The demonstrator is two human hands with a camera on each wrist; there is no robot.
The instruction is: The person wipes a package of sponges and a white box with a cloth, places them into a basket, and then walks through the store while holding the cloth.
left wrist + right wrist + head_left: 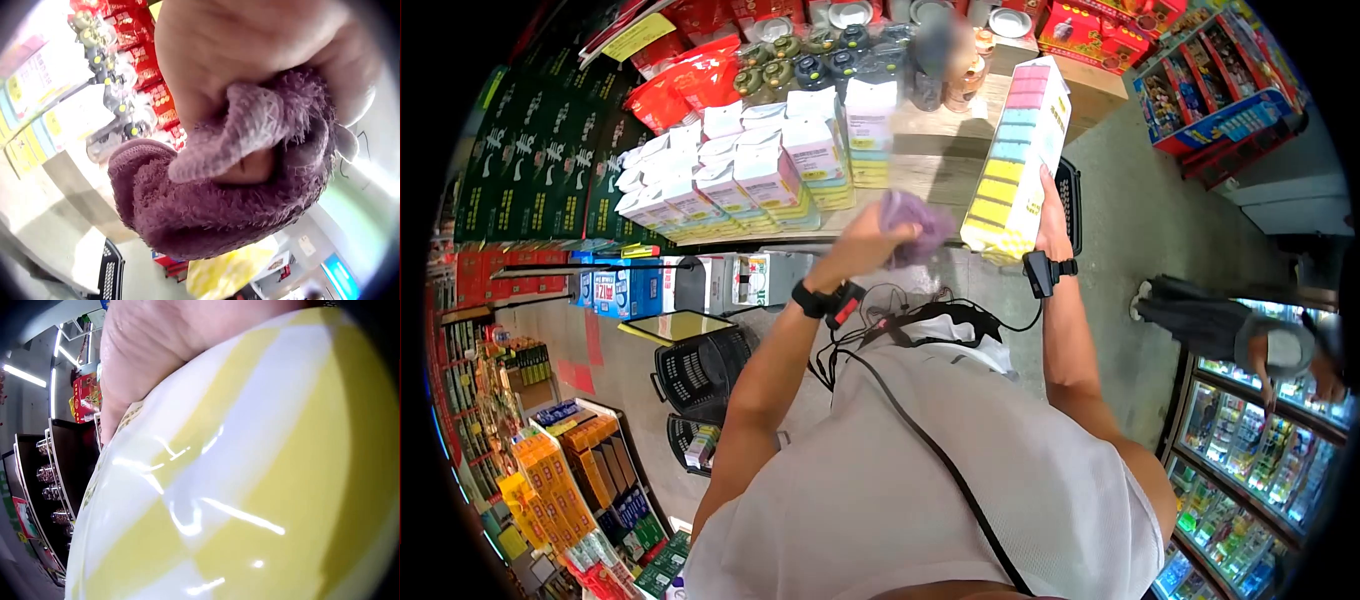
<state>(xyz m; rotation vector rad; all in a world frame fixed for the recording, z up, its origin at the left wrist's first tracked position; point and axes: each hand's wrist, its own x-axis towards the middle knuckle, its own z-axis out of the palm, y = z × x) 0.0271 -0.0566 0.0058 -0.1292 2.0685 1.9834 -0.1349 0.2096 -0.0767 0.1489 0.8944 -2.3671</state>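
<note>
A fuzzy purple cloth (912,228) is bunched in my left hand (866,245), which grips it in front of the table edge. Up close in the left wrist view, the cloth (206,215) folds around the fingers and hides part of them. My right hand (1054,218) holds a long wrapped pack (1012,165) by its right side, tilted, with yellow, blue and pink layers showing. Its yellow-and-white checked end (250,481) fills much of the right wrist view, and the fingers behind the pack are hidden.
Several white-topped packs (750,165) stand in rows on the wooden table (935,160). Behind them are dark-lidded jars (810,70) and red bags (690,85). Black baskets (700,370) sit on the floor at left. A person (1215,320) stands near the fridges at right.
</note>
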